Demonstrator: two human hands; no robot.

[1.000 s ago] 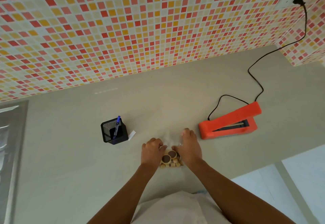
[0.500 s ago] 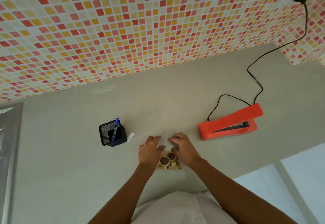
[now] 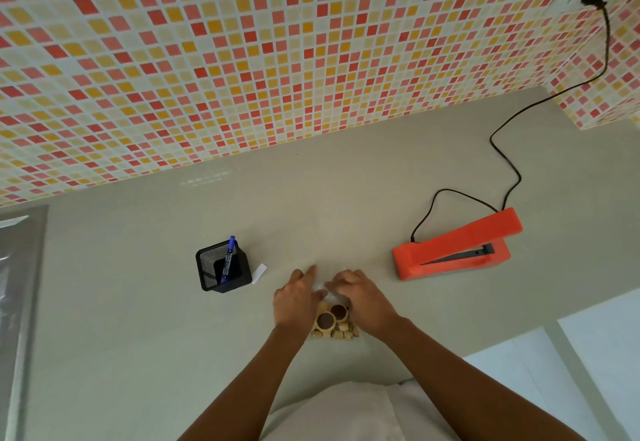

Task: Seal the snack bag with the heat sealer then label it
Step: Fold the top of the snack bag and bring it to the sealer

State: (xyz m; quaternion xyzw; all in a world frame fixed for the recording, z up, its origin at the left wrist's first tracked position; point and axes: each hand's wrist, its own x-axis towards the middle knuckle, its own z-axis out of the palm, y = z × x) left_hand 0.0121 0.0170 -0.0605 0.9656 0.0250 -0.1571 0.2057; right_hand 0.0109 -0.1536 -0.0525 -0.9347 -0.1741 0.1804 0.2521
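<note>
Head view: hands (image 3: 298,298) on snack bag (image 3: 334,322)

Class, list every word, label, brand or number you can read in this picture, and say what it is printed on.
None can be read.
Pen in the mesh cup: print on the barrel, too small and blurred.
White label: looks blank.
Heat sealer: no visible text.

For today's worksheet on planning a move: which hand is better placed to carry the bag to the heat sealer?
Right hand: the heat sealer sits on its side of the snack bag; the left hand would cross over.
</note>
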